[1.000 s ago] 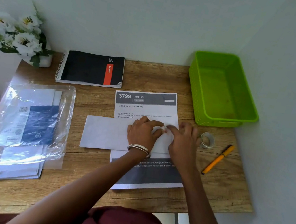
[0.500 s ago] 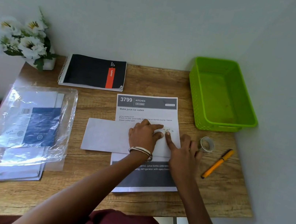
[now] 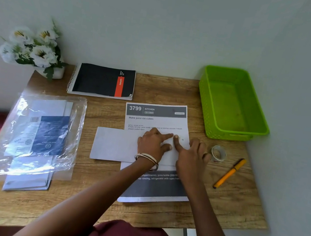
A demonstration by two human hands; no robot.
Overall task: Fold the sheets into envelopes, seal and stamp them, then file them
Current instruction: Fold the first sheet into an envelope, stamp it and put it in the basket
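A white envelope [image 3: 114, 145] lies flat across a printed sheet [image 3: 156, 118] in the middle of the wooden desk [image 3: 175, 88]. My left hand [image 3: 153, 145], with bangles at the wrist, rests on the envelope's right part, its index finger stretched toward the top right corner. My right hand [image 3: 189, 155] presses its index fingertip on that same corner, right beside the left fingertip. What lies under the two fingertips is too small to tell. A roll of clear tape [image 3: 218, 153] sits just right of my right hand.
A green plastic basket [image 3: 259, 121] stands at the back right against the wall. An orange pen [image 3: 229, 173] lies near the right edge. A clear plastic pack of envelopes [image 3: 39, 132] covers the left side. A black notebook [image 3: 103, 80] and white flowers [image 3: 33, 49] are at the back.
My right hand has drawn back from lying flat over the envelope to pressing with only its index finger. My left hand stays on the envelope. The view has tilted slightly upward.
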